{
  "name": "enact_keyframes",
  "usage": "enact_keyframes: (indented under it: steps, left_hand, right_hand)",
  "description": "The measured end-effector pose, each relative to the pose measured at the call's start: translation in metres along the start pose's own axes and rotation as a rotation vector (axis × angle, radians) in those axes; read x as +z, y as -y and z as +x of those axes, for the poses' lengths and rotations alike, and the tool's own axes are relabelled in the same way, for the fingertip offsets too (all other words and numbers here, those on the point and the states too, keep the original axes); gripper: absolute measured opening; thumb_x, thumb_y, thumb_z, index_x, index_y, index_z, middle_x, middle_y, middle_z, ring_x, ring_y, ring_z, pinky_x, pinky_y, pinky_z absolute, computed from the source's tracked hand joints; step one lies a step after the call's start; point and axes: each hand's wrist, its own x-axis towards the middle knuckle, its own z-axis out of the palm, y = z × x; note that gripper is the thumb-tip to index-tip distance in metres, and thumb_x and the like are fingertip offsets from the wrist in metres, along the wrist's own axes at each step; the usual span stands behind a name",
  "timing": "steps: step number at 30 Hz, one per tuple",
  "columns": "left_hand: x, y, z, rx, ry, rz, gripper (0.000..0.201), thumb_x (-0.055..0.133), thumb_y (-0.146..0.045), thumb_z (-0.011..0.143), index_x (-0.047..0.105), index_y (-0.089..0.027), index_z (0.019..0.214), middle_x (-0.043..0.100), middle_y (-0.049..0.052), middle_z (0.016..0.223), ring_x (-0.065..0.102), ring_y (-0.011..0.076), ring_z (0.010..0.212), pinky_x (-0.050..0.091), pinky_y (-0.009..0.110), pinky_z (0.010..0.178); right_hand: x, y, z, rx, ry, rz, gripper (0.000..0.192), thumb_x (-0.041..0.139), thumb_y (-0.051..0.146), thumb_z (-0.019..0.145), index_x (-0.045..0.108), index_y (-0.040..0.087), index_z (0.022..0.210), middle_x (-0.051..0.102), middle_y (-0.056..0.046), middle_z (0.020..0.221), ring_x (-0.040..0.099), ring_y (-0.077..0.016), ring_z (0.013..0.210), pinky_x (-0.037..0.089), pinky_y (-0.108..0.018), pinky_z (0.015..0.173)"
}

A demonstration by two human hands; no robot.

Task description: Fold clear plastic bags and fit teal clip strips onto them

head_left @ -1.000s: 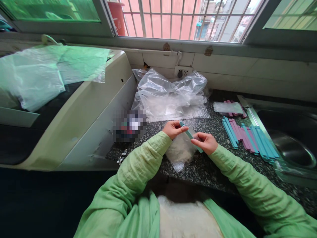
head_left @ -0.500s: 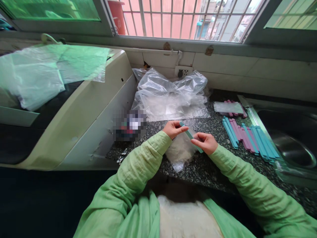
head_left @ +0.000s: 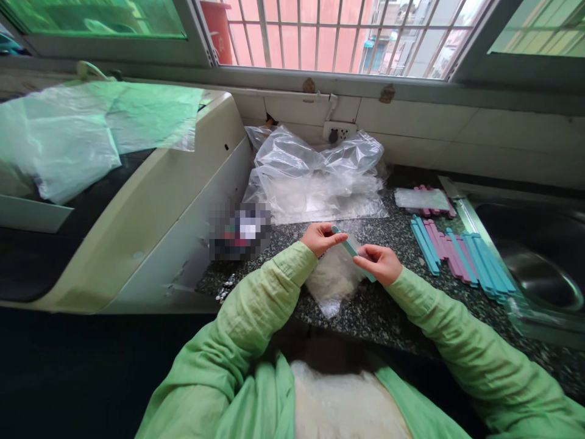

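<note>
Between my two hands is a long teal bag sealing clip (head_left: 350,247), slanting down to the right. My left hand (head_left: 320,239) pinches its upper end between thumb and fingers. Closed round its lower part, my right hand (head_left: 380,263) covers some of the clip. A clear plastic bag (head_left: 333,277), crumpled and whitish, lies just below the clip on the dark speckled counter (head_left: 365,320). Whether the clip is fastened on the bag's edge cannot be made out.
Several teal clips (head_left: 487,262) and pink clips (head_left: 436,239) lie to the right, beside a metal sink (head_left: 539,271). A small clear packet (head_left: 421,199) rests on more pink ones. Large clear bags (head_left: 315,177) are heaped behind. A beige machine (head_left: 183,201) stands left, near a blurred dark object (head_left: 240,231).
Almost nothing differs. Both hands keep the same hold on the clip, and the whole view has shifted very slightly.
</note>
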Motion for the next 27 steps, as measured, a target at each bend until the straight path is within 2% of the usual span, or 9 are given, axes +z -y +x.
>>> enact_keyframes:
  steps: [6,13,19,27]
  left_hand:
    - [0.0,0.002,0.0,0.009,-0.016,0.005,0.051,0.07,-0.057,0.047,0.043,-0.014,0.046,0.031,-0.007,0.044,0.025,0.003,0.045,0.017,0.021,0.044]
    - [-0.001,0.0,0.004,-0.003,-0.072,-0.058,0.053,0.071,-0.06,0.041,0.045,-0.013,0.046,0.032,-0.007,0.043,0.026,0.0022,0.044,0.018,0.02,0.044]
    - [0.0,0.003,0.004,-0.065,0.02,-0.047,0.052,0.073,-0.058,0.038,0.056,-0.011,0.054,0.043,-0.005,0.046,0.034,0.0036,0.047,0.024,0.02,0.047]
    - [0.003,0.001,0.002,-0.044,0.076,-0.039,0.048,0.074,-0.054,0.041,0.054,-0.011,0.049,0.046,-0.004,0.047,0.037,0.0047,0.048,0.029,0.022,0.048]
  right_hand:
    - [0.0,-0.003,0.001,-0.016,-0.027,-0.023,0.039,0.059,0.054,0.061,0.052,0.016,0.058,0.04,0.004,0.049,0.032,-0.0069,0.047,0.026,-0.023,0.045]
    - [-0.006,-0.004,0.005,-0.036,-0.167,-0.05,0.041,0.061,0.057,0.059,0.058,0.016,0.061,0.05,0.002,0.052,0.039,-0.0086,0.048,0.033,-0.024,0.047]
    - [-0.014,0.0,0.004,-0.067,-0.281,-0.026,0.04,0.063,0.057,0.059,0.06,0.017,0.063,0.055,-0.001,0.056,0.045,-0.0107,0.051,0.037,-0.024,0.048]
    - [-0.021,0.002,0.002,-0.083,-0.35,-0.019,0.04,0.062,0.057,0.06,0.058,0.018,0.065,0.054,-0.001,0.058,0.045,-0.0112,0.052,0.038,-0.025,0.049]
